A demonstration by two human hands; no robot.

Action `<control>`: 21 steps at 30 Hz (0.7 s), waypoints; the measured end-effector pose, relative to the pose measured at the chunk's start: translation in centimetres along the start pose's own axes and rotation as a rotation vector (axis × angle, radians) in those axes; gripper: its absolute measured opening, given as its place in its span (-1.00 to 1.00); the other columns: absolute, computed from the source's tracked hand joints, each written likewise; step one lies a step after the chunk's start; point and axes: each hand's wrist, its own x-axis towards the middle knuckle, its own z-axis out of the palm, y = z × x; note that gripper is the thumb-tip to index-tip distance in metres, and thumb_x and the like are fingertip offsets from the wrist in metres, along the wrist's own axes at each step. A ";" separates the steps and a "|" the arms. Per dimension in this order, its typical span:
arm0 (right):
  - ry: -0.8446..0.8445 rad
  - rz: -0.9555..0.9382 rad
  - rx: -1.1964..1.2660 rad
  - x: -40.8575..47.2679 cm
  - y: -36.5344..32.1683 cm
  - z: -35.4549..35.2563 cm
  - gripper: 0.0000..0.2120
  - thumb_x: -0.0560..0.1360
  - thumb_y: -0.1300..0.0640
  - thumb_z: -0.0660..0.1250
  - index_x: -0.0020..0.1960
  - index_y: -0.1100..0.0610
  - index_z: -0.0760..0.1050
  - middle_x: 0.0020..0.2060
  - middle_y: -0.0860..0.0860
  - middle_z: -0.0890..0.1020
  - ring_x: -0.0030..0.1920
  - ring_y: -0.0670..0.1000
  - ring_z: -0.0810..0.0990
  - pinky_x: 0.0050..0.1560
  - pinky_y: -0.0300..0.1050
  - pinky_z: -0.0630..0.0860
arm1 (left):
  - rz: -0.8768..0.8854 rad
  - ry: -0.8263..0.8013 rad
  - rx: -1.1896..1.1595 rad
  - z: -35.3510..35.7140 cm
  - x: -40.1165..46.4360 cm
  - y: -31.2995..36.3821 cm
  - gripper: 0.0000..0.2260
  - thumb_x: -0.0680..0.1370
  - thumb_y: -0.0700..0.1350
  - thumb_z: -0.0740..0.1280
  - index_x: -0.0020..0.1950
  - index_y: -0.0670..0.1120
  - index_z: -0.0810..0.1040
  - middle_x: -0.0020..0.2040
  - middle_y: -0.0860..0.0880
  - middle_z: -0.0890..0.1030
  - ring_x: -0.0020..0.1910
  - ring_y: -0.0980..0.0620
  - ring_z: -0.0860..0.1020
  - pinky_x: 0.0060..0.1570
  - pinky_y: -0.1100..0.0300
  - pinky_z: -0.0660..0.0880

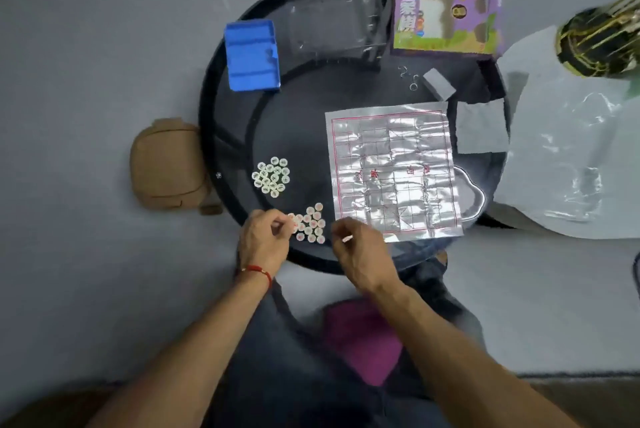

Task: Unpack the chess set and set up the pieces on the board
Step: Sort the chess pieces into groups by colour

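A shiny plastic board sheet with a red grid lies flat on the right part of the round black table. No pieces stand on it. Left of the board sit two heaps of small white discs: the green-marked pieces farther away and the red-marked pieces near the table's front edge. My left hand pinches a red piece at the left edge of the red heap. Just right of that heap, my right hand holds a small white piece between its curled fingers, at the board's near left corner.
A blue plastic tray lies at the table's far left, a clear plastic insert behind the board, a purple box at the far right. A small grey block, metal rings and grey paper lie near the board. A tan bag is on the floor.
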 end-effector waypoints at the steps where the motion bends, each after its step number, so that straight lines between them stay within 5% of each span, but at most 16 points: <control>1: -0.024 -0.090 -0.064 1.9 1.9 0.1 -0.79 0.58 0.17 0.26 0.18 0.07 0.56 0.02 0.03 0.66 -0.06 0.09 0.65 -0.02 -0.03 0.58 | -0.009 0.060 -0.003 2.0 0.7 -0.5 -0.87 0.50 -0.10 0.44 -0.23 0.08 0.62 -0.12 0.03 0.51 -0.15 0.02 0.56 -0.03 0.01 0.56; 7: -0.093 -0.551 -0.329 12.0 9.1 1.4 -0.73 0.57 0.13 0.27 0.27 0.08 0.49 0.10 0.06 0.55 -0.02 0.18 0.61 -0.10 0.10 0.59 | 0.067 0.420 0.085 12.4 5.3 -2.9 -0.87 0.49 0.11 0.31 -0.15 0.13 0.62 0.07 0.01 0.48 0.15 -0.12 0.43 0.21 -0.06 0.42; 11: -0.012 -0.890 -0.480 17.2 8.2 2.9 -0.71 0.59 0.09 0.26 0.29 0.12 0.44 0.12 0.09 0.52 -0.04 0.20 0.60 -0.11 0.12 0.59 | 0.267 0.729 0.101 14.5 8.7 -4.9 -0.88 0.50 0.03 0.44 -0.13 0.00 0.67 0.13 -0.05 0.51 0.17 -0.14 0.46 0.22 0.21 0.29; 16: 0.072 -1.235 -0.588 20.4 5.4 3.6 -0.77 0.59 -0.03 0.30 0.16 0.08 0.49 0.01 0.05 0.60 -0.02 0.16 0.59 -0.10 0.05 0.53 | 0.481 0.942 0.074 15.1 9.8 -7.5 -0.93 0.48 -0.10 0.46 -0.14 -0.09 0.66 0.16 -0.07 0.53 0.22 -0.17 0.43 0.22 0.03 0.39; 21: 0.135 -1.388 -0.552 17.9 6.9 5.8 -0.79 0.51 0.00 0.44 0.09 0.05 0.55 -0.08 0.01 0.66 -0.10 0.06 0.61 -0.12 0.05 0.55 | 0.356 0.947 -0.169 14.9 7.1 -8.9 -0.93 0.42 0.06 0.44 -0.26 0.18 0.62 0.12 0.12 0.52 0.26 0.07 0.33 0.13 0.55 0.12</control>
